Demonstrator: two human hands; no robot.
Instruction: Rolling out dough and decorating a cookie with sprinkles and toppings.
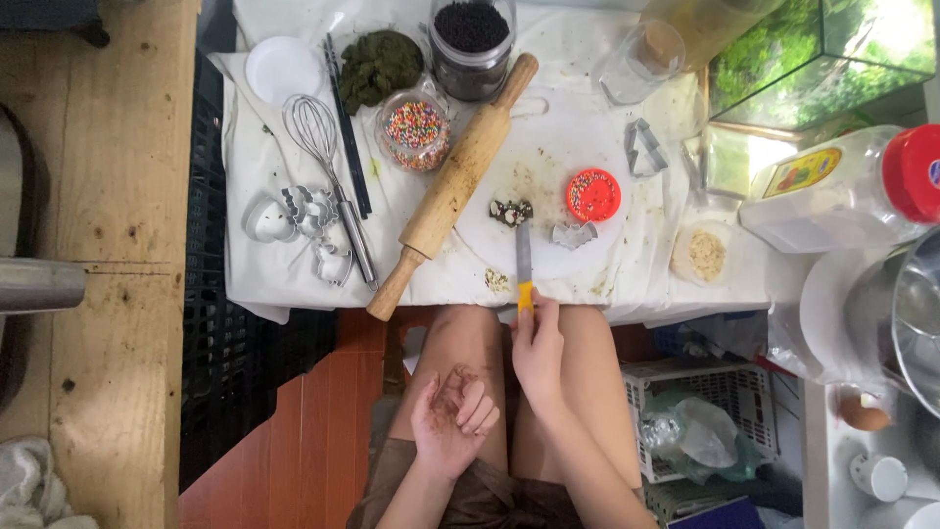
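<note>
A low table draped in a stained white cloth (294, 279) fills the upper middle of the view, set on a reddish wooden floor (313, 431) with a pale wooden bench (108, 294) along one side and a black plastic crate (235, 353) beside it. The right hand (537, 345) grips the yellow handle of a small knife (524, 263), fingers curled together around it; the blade reaches up the cloth to a dark, sprinkle-flecked lump of dough (510, 211), which lies on a round white board (548, 186). The left hand (452, 416) rests palm up on the person's thigh, fingers loosely bent and holding nothing, with brownish smears on the palm.

A long wooden rolling pin (455, 186) lies slanted just beside the dough. Near it stand a glass jar of coloured sprinkles (416, 130), a red lid filled with sprinkles (592, 194), a clear jar of dark granules (472, 39) and a mound of green crumbly stuff (379, 64). A metal whisk (328, 176) and a cluster of metal cookie cutters (294, 220) sit toward the bench side.

At the far edge a glass tank of greenery (822, 59), a clear plastic jar with a red cap (852, 186) and a steel bowl (911, 313) are cut off by the frame. What fills the green bag in the white basket (695, 431) is hard to make out
</note>
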